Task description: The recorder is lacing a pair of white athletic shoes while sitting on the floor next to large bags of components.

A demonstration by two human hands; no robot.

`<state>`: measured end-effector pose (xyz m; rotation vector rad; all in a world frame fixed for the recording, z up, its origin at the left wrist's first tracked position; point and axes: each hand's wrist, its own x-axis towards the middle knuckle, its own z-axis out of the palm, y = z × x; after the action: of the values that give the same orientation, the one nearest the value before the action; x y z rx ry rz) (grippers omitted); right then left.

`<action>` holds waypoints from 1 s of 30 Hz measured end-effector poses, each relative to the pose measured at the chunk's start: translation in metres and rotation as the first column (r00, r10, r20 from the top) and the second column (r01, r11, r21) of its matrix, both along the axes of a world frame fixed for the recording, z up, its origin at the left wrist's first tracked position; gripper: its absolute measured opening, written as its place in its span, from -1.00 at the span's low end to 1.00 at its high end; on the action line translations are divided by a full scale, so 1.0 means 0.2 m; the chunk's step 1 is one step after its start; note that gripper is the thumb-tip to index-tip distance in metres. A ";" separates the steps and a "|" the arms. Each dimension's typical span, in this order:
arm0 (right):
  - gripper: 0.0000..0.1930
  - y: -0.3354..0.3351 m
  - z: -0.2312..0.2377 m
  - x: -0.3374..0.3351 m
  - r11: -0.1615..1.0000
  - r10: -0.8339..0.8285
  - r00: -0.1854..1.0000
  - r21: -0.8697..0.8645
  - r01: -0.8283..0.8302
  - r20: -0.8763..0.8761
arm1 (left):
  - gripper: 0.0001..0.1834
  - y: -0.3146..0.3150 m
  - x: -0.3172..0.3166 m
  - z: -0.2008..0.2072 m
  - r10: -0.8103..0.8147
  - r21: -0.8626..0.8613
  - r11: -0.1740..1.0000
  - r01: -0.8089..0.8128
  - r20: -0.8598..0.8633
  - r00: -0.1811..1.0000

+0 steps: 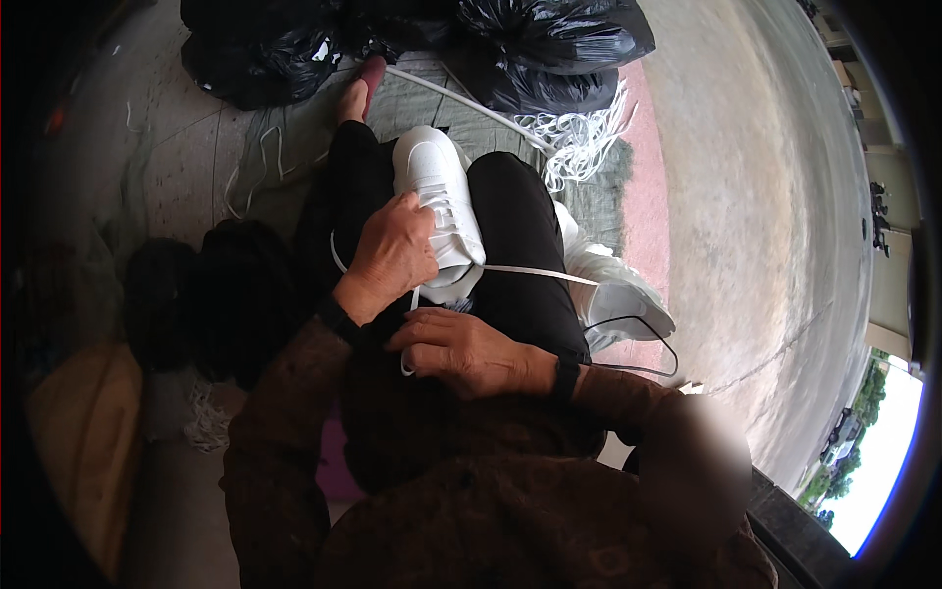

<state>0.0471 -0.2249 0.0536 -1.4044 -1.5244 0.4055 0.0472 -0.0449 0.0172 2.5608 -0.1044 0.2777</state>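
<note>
A white sneaker (426, 162) lies between my thighs, toe pointing away, with white lace crossing part of its front. My left hand (392, 250) is closed against the left edge of its lacing; what its fingers pinch is hidden. Nearer to me, my right hand (471, 351) is closed on a white shoelace (414, 297), which runs up toward the shoe's opening and shows again below the fingers. Another length of lace (540, 273) stretches from the shoe's collar rightward across my right thigh.
More white shoes (623, 294), partly in clear plastic, lie beside my right leg. A heap of white laces (584, 137) and a pale rod (466, 101) are farther off. Black plastic bags (549, 44) stand at the far side. A dark thin cord (648, 371) loops near my right wrist.
</note>
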 end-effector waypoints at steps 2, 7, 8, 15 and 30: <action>-0.92 -0.01 0.01 -0.02 0.991 -0.027 0.869 -0.129 -0.043 -0.493 | -0.81 0.01 -0.01 -0.02 0.001 -0.048 0.999 -0.002 -0.011 1.000; -0.90 -0.47 0.09 0.57 0.720 -0.463 0.145 -0.275 0.637 -0.875 | -0.84 0.04 -0.09 -0.02 0.009 -0.029 1.000 -0.002 0.250 0.968; -0.87 -0.70 0.02 0.79 0.710 -0.484 0.168 -0.273 0.649 -0.859 | -0.85 0.04 -0.11 -0.02 -0.015 -0.032 0.999 0.025 0.273 0.962; -0.75 -0.17 -0.12 0.44 0.633 -0.708 0.705 -0.488 0.601 -0.049 | -0.85 -0.08 -0.30 0.08 0.218 -0.151 0.961 -0.231 -0.096 0.971; -0.74 0.06 -0.27 0.51 0.462 -0.734 0.635 -0.862 0.209 -0.239 | -0.84 -0.04 -0.34 0.07 0.305 -0.200 0.940 -0.276 0.130 0.944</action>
<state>0.1486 -0.2139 -0.0006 -2.0492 -0.2720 1.1031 -0.0205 -0.0521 0.0316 2.3663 0.2345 0.5781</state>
